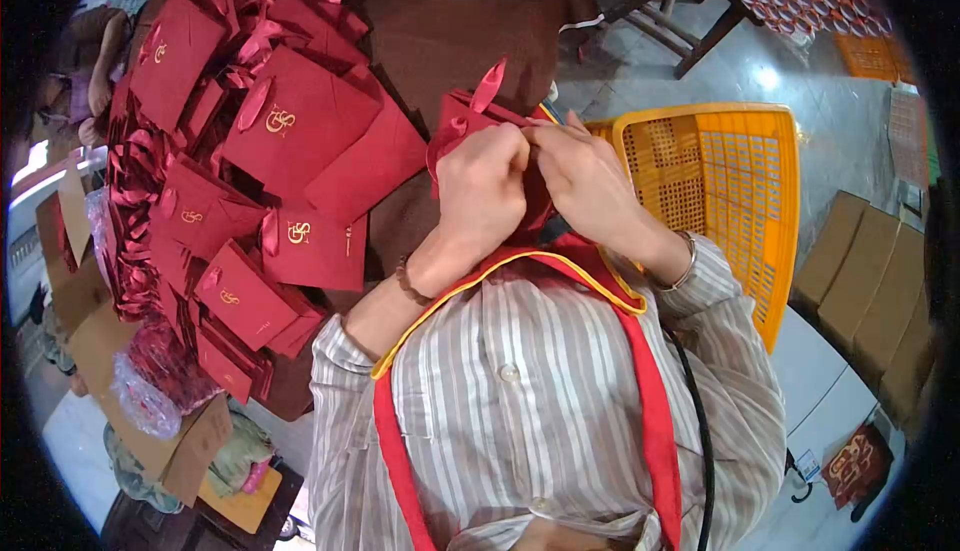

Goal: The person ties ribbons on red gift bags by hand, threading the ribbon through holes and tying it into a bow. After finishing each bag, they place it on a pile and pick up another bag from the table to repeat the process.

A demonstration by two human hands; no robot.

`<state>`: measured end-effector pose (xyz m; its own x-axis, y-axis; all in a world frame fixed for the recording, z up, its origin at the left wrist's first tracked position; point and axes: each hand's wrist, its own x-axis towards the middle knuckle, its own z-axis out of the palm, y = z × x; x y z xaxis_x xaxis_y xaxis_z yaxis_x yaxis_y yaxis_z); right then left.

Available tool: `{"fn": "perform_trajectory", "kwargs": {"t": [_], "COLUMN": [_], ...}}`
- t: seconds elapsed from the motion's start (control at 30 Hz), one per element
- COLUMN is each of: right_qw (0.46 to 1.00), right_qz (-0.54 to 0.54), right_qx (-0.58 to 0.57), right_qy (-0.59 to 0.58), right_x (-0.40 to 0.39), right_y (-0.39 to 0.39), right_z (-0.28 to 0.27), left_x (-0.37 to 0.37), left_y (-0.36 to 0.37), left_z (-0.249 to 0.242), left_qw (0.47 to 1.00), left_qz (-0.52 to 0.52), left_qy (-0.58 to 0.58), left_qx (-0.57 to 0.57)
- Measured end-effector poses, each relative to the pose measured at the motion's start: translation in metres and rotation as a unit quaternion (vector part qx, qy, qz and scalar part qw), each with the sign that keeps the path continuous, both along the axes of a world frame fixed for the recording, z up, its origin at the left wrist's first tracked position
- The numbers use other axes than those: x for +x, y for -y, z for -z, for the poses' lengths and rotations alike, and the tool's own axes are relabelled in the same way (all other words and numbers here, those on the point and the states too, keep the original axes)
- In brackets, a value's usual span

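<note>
In front of my chest is a small dark red gift bag (452,123), with a loop of shiny red ribbon (489,87) standing up from it. My left hand (484,183) is closed on the bag from the near side, its fingers curled and a beaded bracelet on the wrist. Close against it, my right hand (582,173) is also closed, pinching at the bag's upper edge. The fingertips of both hands meet, and they hide what exactly is pinched there. Much of the bag is hidden behind the hands.
Many red gift bags (300,121) with gold lettering and ribbons are heaped on the brown-covered table (455,11) at left. A yellow plastic crate (745,201) stands at right. Cardboard boxes (850,271) are further right. Another person's arm (105,61) shows at far left.
</note>
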<state>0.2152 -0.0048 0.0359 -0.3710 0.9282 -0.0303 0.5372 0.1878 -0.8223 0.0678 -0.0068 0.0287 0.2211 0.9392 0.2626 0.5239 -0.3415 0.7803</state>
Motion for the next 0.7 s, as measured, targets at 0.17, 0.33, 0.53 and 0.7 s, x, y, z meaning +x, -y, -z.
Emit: {"fn": "perform_trajectory", "kwargs": {"t": [0.17,0.33,0.53,0.7], "right_qw": [0.997,0.982,0.981,0.981], "right_qz": [0.011,-0.016,-0.03,-0.023], "right_qx": [-0.067,-0.158,-0.189,-0.189], "right_qy": [-0.044,-0.104,-0.022,-0.047], "right_x": [0.004,0.014,0.011,0.011], "right_y": [-0.005,-0.015,-0.019,-0.017], "right_z": [-0.006,0.006,-0.002,0.005], "left_x": [-0.013,-0.012,-0.014,-0.015], "left_y": [-0.001,0.0,-0.002,-0.001], "left_z": [0.005,0.005,-0.004,0.0], "left_qw": [0.981,0.97,0.968,0.971], "left_qz": [-0.024,-0.047,-0.046,-0.032], "left_qy": [0.057,0.138,0.115,0.098], "left_qx": [-0.186,-0.195,-0.217,-0.215]}}
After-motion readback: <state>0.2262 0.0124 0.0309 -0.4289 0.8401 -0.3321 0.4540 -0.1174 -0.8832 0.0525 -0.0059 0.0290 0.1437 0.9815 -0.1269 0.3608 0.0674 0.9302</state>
